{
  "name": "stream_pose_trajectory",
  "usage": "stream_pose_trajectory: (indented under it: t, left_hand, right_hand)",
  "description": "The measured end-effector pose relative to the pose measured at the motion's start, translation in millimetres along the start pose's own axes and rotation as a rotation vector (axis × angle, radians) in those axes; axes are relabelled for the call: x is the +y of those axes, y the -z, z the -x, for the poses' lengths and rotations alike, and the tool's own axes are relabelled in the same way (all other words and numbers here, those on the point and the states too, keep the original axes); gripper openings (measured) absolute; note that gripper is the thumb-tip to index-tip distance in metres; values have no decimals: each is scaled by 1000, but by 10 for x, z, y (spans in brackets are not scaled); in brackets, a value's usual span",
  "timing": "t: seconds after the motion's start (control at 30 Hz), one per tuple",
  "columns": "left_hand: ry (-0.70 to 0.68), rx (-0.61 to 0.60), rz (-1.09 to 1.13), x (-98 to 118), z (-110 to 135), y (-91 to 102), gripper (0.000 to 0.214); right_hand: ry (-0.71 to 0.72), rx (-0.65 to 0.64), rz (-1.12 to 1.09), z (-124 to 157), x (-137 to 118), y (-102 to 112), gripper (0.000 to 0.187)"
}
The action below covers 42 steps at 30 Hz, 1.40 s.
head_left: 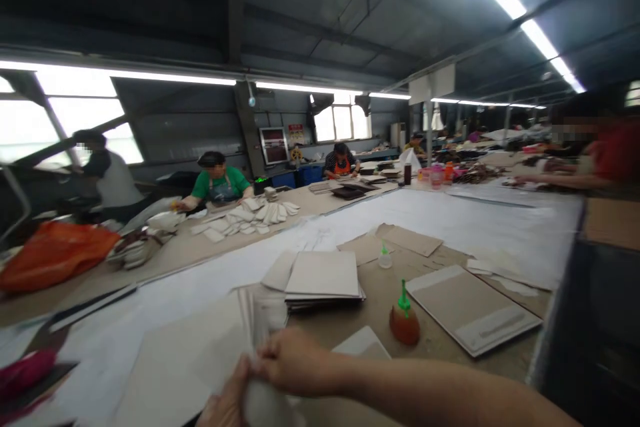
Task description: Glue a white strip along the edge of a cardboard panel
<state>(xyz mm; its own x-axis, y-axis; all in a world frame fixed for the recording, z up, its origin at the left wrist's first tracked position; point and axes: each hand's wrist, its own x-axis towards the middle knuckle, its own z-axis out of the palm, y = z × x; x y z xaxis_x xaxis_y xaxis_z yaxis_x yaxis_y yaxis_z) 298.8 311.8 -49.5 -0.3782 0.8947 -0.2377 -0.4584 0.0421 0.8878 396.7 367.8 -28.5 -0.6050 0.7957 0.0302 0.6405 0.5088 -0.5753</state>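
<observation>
My right hand (295,359) reaches in from the right, its fingers pinched on a pale thin sheet (265,403) that is smeared by motion. Close against it at the bottom edge, my left hand (227,397) is closed on the same sheet. Whether the sheet is paper or cloth I cannot tell. Beyond the fingers stand blurred pale folds (253,310). A large pale panel (170,353) lies to the left. Just past my hands sits a stack of pale square boards (323,277). Right of it are a brown bottle with green nozzle (405,323) and a framed board (473,310).
A small clear bottle with green tip (385,257) stands near flat brown boards (413,240). Co-workers (220,180) sit across the white-covered table (190,280). Small pale pieces (250,213) are heaped there. An orange bag (57,257) lies left; another person (613,153) is at right.
</observation>
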Motion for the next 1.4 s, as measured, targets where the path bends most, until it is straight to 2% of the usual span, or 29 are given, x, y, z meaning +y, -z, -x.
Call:
stream_pose_trajectory:
  t: [0.03,0.1,0.23,0.4,0.57,0.7,0.8,0.87,1.07,1.2,1.3,1.4]
  left_hand:
    - [41,26,48,-7,15,-8,33]
    - [26,95,164,-12,19,-31,19]
    - [-32,187,319,7,-8,-65,18]
    - [-106,202,374,25,11,7,25]
    - [-106,184,359,80,93,188,25]
    - [-105,172,349,131,238,310,30]
    - [-102,164,351,124,356,365,33]
    - [-105,155,354,102,430,386,34]
    - [-105,133,320,25,668,413,35]
    - [-59,187,269,-8,860,548,28]
    - [13,216,231,-4,986,757,23]
    - [88,180,158,-16,1103,933,30]
  right_hand:
    - [6,4,36,27,-26,61,29]
    - [26,-10,78,16,-39,132,32]
    - [61,-19,128,-100,-19,92,28]
    - [105,3,121,-134,-102,-33,22]
    - [126,-23,74,-67,-244,-26,23]
    - [161,-63,-18,41,-297,-34,24]
    - [165,-67,-192,125,-327,-92,20]
    - [155,-80,-292,188,-367,-141,25]
    - [101,-223,-463,432,-485,-273,33]
    - [35,-204,-531,561,-368,-241,28]
    - [-79,-230,-581,667,-166,-86,26]
    - [-73,-220,-411,846,49,105,23]
